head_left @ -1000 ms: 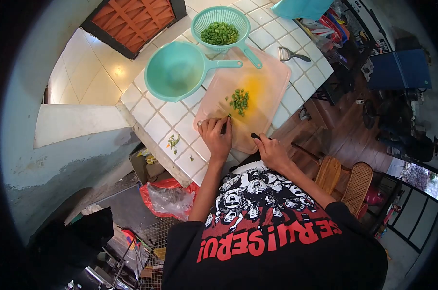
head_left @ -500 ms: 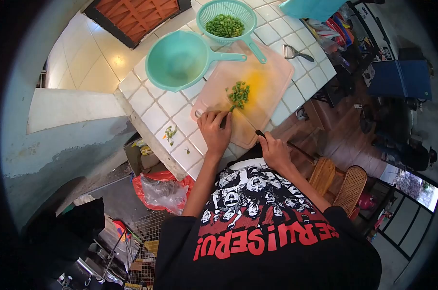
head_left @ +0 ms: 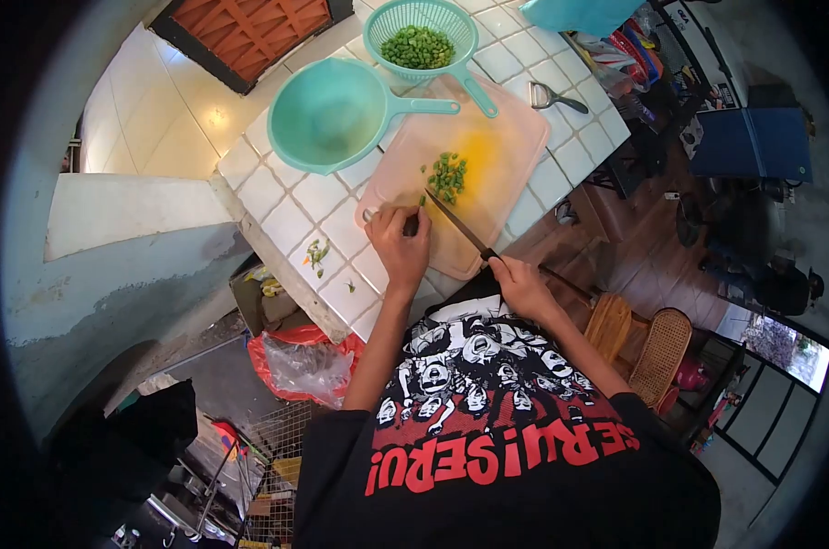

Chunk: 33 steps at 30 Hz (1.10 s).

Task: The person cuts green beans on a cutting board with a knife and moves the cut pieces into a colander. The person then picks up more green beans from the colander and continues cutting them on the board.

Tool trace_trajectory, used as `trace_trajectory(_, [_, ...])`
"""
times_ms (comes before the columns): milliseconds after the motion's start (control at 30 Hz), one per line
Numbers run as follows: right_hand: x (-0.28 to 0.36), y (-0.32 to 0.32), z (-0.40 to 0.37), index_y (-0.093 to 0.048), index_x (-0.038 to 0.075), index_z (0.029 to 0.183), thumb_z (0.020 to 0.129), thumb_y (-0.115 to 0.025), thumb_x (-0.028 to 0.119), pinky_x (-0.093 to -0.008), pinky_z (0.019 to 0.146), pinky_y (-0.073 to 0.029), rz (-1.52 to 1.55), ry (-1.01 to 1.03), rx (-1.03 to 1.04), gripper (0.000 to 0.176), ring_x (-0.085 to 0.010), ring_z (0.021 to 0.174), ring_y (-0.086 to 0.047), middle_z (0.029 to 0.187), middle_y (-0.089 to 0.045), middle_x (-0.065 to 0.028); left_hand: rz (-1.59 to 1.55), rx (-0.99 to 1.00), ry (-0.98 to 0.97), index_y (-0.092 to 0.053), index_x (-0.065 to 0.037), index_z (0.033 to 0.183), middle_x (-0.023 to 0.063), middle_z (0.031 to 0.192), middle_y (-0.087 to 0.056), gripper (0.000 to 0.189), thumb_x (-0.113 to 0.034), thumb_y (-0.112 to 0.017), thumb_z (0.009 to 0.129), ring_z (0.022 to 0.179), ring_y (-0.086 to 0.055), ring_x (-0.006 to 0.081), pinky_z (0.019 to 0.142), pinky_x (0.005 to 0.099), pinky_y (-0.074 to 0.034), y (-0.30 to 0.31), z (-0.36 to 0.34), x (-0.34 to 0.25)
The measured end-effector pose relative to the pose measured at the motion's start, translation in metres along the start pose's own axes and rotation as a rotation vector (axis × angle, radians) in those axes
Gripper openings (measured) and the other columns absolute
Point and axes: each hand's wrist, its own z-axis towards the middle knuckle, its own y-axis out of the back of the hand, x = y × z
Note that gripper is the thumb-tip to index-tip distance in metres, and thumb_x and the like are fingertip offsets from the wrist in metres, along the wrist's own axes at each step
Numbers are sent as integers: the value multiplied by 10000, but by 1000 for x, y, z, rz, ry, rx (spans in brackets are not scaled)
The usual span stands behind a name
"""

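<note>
My left hand (head_left: 401,245) rests on the pink cutting board (head_left: 501,197), fingers curled and pinched around what looks like a green bean (head_left: 422,199). Only a short green end shows by the fingertips; the rest is hidden. In my right hand (head_left: 524,287) is a knife (head_left: 458,222) by its black handle. Its blade slants up and left across the board, the tip close to the green end. Just beyond the tip lies a small heap of chopped green beans (head_left: 447,177), beside a yellow stain on the board.
Behind the board stand a turquoise bowl with a handle (head_left: 327,114) and a matching strainer (head_left: 469,41) holding chopped green pieces (head_left: 417,48). A peeler (head_left: 558,97) lies to the right. Green trimmings (head_left: 316,257) lie on the white tiled counter (head_left: 277,197), left of the board.
The knife blade has swung into plain view, its tip now beside the pinched bean end and the heap. My left hand keeps its curled grip. The whole view has shifted slightly.
</note>
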Motion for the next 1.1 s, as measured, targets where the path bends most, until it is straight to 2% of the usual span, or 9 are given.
trace_trajectory(67, [-2,1,-4,-624,21,1005,1060,-479,406,-600,753,-467,5,-15,5,415,-519,904,-621,886,-657,-314,54,-10,-67,-750,-68,860,53,845,-683,89,-116,-796,800,887,-606,235,850,380,-392,-1,0,-2])
trace_trajectory(133, [2,-6,-1,-606,8,958,1062,-480,400,-590,714,-474,-64,13,-66,425,-521,831,-623,826,-656,-299,67,5,-80,-751,-69,857,51,845,-682,89,-118,-798,800,883,-606,234,846,381,-392,0,-1,-3])
trace_trajectory(267, [20,-6,0,-587,2,935,1065,-478,391,-586,662,-483,-62,74,-55,424,-517,757,-627,746,-647,-288,81,-1,-104,-752,-72,850,43,846,-681,86,-124,-801,801,877,-604,233,838,383,-388,0,0,-4])
trace_trajectory(333, [22,-7,-1,-592,10,956,1070,-465,378,-579,625,-501,-189,101,-90,406,-512,699,-638,685,-644,-272,77,6,-108,-753,-74,850,42,848,-681,85,-127,-799,803,882,-603,234,839,383,-387,0,0,-3])
trace_trajectory(433, [25,-13,3,-598,27,978,1069,-462,368,-597,655,-514,-332,50,-73,378,-515,718,-655,712,-663,-273,74,14,-116,-753,-74,856,41,853,-683,85,-126,-796,805,891,-603,236,841,380,-387,1,3,-3])
trace_trajectory(533, [29,-24,26,-612,49,1001,1058,-479,376,-608,692,-521,-320,93,-106,358,-518,734,-662,753,-681,-276,89,28,-117,-752,-68,869,49,861,-682,90,-118,-794,807,893,-600,244,844,381,-390,1,-1,-5])
trace_trajectory(633, [34,-13,14,-623,61,1011,1050,-488,388,-625,713,-503,-278,55,-101,356,-528,771,-654,787,-681,-290,87,5,-116,-750,-57,881,63,865,-677,95,-109,-791,813,888,-596,259,843,392,-400,0,0,-3])
trace_trajectory(867, [6,-8,5,-601,38,976,1053,-478,392,-631,715,-478,-205,-5,-118,382,-536,817,-637,798,-672,-300,35,-35,-116,-757,-41,886,79,852,-661,109,-87,-807,801,852,-591,260,806,391,-425,0,-4,-4])
trace_trajectory(1100, [12,-9,9,-595,31,983,1061,-479,373,-625,677,-462,-188,91,-64,370,-527,779,-629,743,-645,-293,33,-29,-139,-767,-48,916,83,864,-665,136,-68,-797,785,863,-594,261,822,385,-427,0,-6,-3])
